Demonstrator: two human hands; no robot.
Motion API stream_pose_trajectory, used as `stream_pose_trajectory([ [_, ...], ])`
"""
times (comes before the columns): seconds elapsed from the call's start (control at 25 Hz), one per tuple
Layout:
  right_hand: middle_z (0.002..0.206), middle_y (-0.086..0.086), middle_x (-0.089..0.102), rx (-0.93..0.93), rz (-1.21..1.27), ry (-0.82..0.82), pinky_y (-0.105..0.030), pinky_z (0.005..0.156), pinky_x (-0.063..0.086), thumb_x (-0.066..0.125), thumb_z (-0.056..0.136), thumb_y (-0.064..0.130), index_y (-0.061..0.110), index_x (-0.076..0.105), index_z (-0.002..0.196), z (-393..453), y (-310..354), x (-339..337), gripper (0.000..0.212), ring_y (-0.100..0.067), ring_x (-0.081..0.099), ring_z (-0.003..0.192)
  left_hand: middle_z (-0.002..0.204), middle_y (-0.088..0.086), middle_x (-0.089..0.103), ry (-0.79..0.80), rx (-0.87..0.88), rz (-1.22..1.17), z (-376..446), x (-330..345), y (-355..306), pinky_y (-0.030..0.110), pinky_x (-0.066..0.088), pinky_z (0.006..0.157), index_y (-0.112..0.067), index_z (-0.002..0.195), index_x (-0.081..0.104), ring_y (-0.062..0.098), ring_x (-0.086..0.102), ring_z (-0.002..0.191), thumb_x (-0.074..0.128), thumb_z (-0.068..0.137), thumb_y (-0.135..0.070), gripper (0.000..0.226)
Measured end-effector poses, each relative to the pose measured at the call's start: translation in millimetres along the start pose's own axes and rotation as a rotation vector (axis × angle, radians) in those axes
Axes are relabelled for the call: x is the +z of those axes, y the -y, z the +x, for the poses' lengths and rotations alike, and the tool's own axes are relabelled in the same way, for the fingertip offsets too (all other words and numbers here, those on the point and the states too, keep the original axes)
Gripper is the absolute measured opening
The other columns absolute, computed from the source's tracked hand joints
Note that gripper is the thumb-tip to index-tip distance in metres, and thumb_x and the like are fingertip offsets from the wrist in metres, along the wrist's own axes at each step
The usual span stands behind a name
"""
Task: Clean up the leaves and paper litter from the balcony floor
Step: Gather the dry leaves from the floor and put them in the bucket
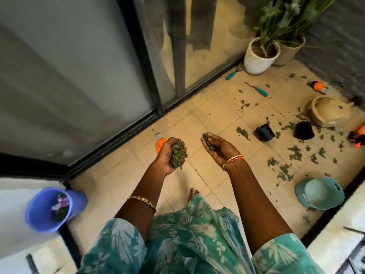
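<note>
Balcony floor [197, 119], pale tile, extends well beyond the fingertips of both hands; sliding glass door [79, 76] runs along the side past the left hand. Purple bin [47, 208] stands behind and outboard of the left fingers, well apart, already holding some litter; it is probably the drop target. Step in hand, as judged: carry both handfuls to that bin. To do it well, keep both palms cupped upward and level, swing left with the hands held together, and release only once the fingers are over the rim, since loose flakes would spill from a tilted palm. Teal bucket [320, 192] sits outboard of the right wrist. Fallen beige pot [327, 113] and two small black pots [264, 132] lie ahead and right of the right fingertips. Scattered leaves [292, 153], dark green, shredded and dry-looking, remain thick on the tiles there; task judged well short of done. Left hand [169, 155]: fingers curled round a dense clump of leaves [177, 153], gripping it in the palm. Right hand [217, 147]: palm up, fingers loosely curled round a smaller pinch of leaf bits [208, 140] near the fingertips. No paper litter identifiable on the floor.
</note>
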State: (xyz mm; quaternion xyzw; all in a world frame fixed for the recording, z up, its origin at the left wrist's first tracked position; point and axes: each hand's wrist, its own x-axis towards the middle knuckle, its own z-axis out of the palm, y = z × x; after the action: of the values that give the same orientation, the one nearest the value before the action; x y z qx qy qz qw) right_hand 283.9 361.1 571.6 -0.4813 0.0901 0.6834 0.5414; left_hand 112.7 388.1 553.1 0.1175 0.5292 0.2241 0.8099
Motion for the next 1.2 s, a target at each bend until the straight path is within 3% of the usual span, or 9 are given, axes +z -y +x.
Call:
stream_pose_trajectory([
  [0.28, 0.090, -0.015, 0.059, 0.188, -0.398, 0.092, -0.023, 0.059, 0.057, 0.034, 0.092, -0.012, 0.002, 0.057, 0.089, -1, -156, 89, 0.027, -0.022, 0.058, 0.081, 0.061, 0.004, 0.050, -0.187, 0.117, -0.307, -93, -169, 14, 0.015, 0.030, 0.038, -0.014, 0.067, 0.049, 0.013, 0.043, 0.039, 0.039, 0.089, -0.027, 0.027],
  [0.52, 0.081, -0.015, 0.063, 0.391, -0.363, 0.158, -0.027, 0.062, 0.058, 0.031, 0.085, -0.003, 0.001, 0.057, 0.084, -22, -313, 154, 0.027, -0.023, 0.062, 0.072, 0.053, 0.001, 0.051, -0.320, 0.182, -0.471, -166, -331, 41, 0.015, 0.030, 0.036, -0.016, 0.066, 0.046, 0.013, 0.043, 0.039, 0.035, 0.090, -0.027, 0.029],
  [0.64, 0.080, -0.017, 0.064, 0.454, -0.445, 0.179, -0.028, 0.064, 0.057, 0.030, 0.072, -0.009, -0.001, 0.057, 0.081, -28, -374, 180, 0.030, -0.025, 0.065, 0.066, 0.052, 0.000, 0.051, -0.385, 0.211, -0.561, -184, -386, 46, 0.015, 0.030, 0.036, -0.016, 0.063, 0.047, 0.012, 0.043, 0.039, 0.034, 0.093, -0.027, 0.035],
  [0.72, 0.082, -0.017, 0.061, 0.501, -0.560, 0.188, -0.027, 0.061, 0.058, 0.027, 0.064, -0.014, 0.000, 0.056, 0.079, -22, -419, 198, 0.035, -0.023, 0.065, 0.063, 0.048, -0.002, 0.044, -0.419, 0.245, -0.607, -185, -426, 50, 0.017, 0.027, 0.035, -0.018, 0.056, 0.047, 0.012, 0.039, 0.038, 0.035, 0.093, -0.026, 0.040],
  [0.84, 0.083, -0.017, 0.059, 0.545, -0.715, 0.173, -0.025, 0.058, 0.057, 0.018, 0.074, -0.017, 0.002, 0.054, 0.080, 5, -477, 217, 0.041, -0.022, 0.064, 0.063, 0.044, -0.004, 0.033, -0.482, 0.270, -0.684, -166, -482, 55, 0.021, 0.022, 0.034, -0.018, 0.053, 0.041, 0.012, 0.031, 0.036, 0.036, 0.093, -0.024, 0.040],
  [1.12, 0.072, -0.014, 0.062, 0.658, -0.935, 0.204, -0.026, 0.058, 0.057, 0.022, 0.081, -0.010, 0.001, 0.056, 0.081, 142, -637, 235, 0.035, -0.023, 0.061, 0.068, 0.041, -0.002, 0.035, -0.578, 0.303, -0.877, -67, -640, 76, 0.015, 0.028, 0.034, -0.016, 0.064, 0.037, 0.010, 0.035, 0.032, 0.038, 0.094, -0.020, 0.031],
  [1.2, 0.079, -0.015, 0.060, 0.673, -0.941, 0.221, -0.027, 0.058, 0.056, 0.026, 0.084, -0.007, 0.000, 0.056, 0.082, 184, -678, 233, 0.031, -0.024, 0.058, 0.073, 0.047, 0.001, 0.047, -0.619, 0.311, -0.947, -35, -681, 89, 0.016, 0.036, 0.038, -0.013, 0.073, 0.050, 0.012, 0.044, 0.037, 0.041, 0.095, -0.023, 0.027],
])
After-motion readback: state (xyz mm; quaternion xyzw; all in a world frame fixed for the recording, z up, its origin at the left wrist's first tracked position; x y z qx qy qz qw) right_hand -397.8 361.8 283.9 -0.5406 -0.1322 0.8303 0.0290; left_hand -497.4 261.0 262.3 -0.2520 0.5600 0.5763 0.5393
